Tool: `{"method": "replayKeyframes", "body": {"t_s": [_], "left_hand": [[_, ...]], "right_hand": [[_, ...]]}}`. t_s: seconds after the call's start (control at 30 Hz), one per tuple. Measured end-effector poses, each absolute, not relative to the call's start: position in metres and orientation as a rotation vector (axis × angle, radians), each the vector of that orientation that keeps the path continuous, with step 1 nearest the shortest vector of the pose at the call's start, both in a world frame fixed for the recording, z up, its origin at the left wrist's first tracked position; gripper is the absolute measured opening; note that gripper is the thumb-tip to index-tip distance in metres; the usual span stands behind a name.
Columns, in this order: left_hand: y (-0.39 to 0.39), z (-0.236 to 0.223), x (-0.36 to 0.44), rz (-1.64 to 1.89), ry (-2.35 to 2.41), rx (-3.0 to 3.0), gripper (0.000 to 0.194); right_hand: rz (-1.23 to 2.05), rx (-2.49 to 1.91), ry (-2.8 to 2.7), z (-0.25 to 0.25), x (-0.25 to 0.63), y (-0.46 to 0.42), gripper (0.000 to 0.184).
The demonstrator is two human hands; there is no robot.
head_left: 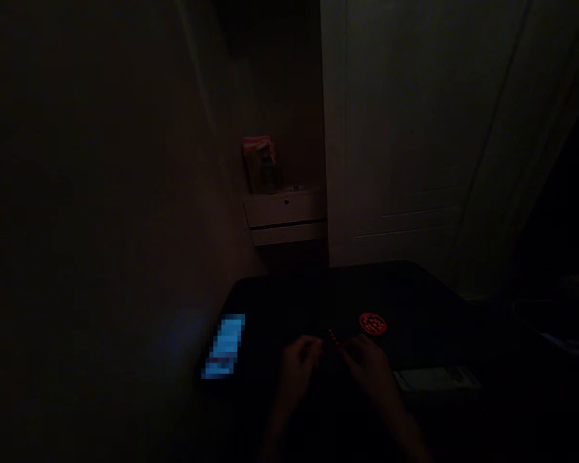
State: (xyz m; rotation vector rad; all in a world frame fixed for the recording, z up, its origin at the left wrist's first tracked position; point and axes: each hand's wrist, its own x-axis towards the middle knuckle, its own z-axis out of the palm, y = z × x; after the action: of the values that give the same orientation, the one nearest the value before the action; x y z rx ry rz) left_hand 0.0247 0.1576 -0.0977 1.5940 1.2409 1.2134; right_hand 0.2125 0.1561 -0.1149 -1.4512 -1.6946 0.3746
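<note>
The room is very dark. My left hand (pixel 300 361) and my right hand (pixel 367 361) are close together over a dark table (pixel 415 289), fingers curled in a pinch. Between them runs a thin strand with small red beads (pixel 333 337); both hands appear to hold it, though the dimness hides the details. A round red patterned disc (pixel 372 323) lies on the table just beyond my right hand.
A glowing blue screen (pixel 226 346) lies at the table's left edge. A pale flat object (pixel 437 378) sits right of my right hand. Behind the table stand a small drawer unit (pixel 285 217) with a pink-topped item (pixel 259 161), and a white door (pixel 415 128).
</note>
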Motion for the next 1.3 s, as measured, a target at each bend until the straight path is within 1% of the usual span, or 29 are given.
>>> {"method": "replayKeyframes", "body": {"t_s": [0.17, 0.53, 0.73, 0.97, 1.3], "left_hand": [[0.1578, -0.0974, 0.0253, 1.212, 1.261, 1.584, 0.044], [0.1572, -0.0972, 0.0243, 1.227, 1.233, 1.573, 0.041], [0.1573, -0.0979, 0.0243, 1.241, 1.228, 1.606, 0.04], [0.1569, -0.0978, 0.0255, 1.237, 1.23, 1.597, 0.041], [0.1554, -0.0943, 0.0268, 1.246, 1.232, 1.612, 0.04]], "right_hand": [[0.353, -1.423, -1.704, -0.1142, 0.2124, 0.1557, 0.022], [0.395, -1.352, -1.666, -0.1113, 0.2185, 0.1537, 0.027], [0.485, -1.322, -1.652, -0.1132, 0.2208, 0.1547, 0.025], [0.537, -1.258, -1.513, -0.1195, 0.2165, 0.1562, 0.028], [0.491, -1.275, -1.553, -0.1206, 0.2129, 0.1567, 0.026]]}}
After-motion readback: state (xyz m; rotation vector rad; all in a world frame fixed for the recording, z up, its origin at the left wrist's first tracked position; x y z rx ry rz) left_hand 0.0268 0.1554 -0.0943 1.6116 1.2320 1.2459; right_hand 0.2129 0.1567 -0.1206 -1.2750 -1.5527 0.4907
